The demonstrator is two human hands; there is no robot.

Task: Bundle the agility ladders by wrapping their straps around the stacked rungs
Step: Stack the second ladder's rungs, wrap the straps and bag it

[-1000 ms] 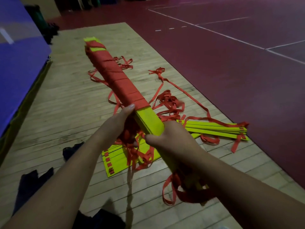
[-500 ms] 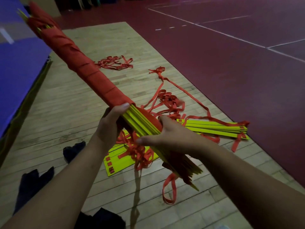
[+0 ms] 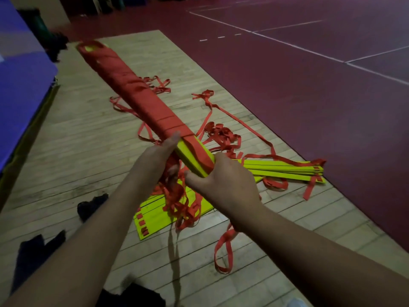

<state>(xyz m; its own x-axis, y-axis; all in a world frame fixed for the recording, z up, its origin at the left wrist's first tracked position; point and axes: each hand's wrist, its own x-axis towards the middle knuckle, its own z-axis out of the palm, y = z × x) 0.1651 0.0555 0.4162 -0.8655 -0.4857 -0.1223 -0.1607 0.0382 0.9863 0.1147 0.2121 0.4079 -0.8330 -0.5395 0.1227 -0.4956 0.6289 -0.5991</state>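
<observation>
From the head: holding the bundle (image 3: 141,94) in the air over the wooden floor (image 3: 77,151), slanted from near right to far left. Wrapped in red strap along most of its length, baring yellow rungs (image 3: 190,158) only at the near end, between the two grips. Clamping that near end with the right grip (image 3: 223,185), thumb on the left face, fingers curled over the right edge. Closing the left grip (image 3: 157,156) round the bundle right at the last turn, thumb laid along the top, fingers underneath and half hidden in the tail (image 3: 177,196) hanging tangled below. Cannot tell whether those fingers also pinch the tail.

Leaving on the floor, beneath and to the right, a second ladder (image 3: 283,171) with red straps strewn about it, not yet bundled.

Judging the step in hand: laying the next turn over the bare rungs. To do it well:
- Pin the last turn with the left thumb.
- Shake out the tangle first, to avoid winding in a knot.
- Pull the tail taut ahead of each pass.
- Lay each turn touching its neighbour.
- Squeeze the stack square with the right grip to prevent fanning.
</observation>
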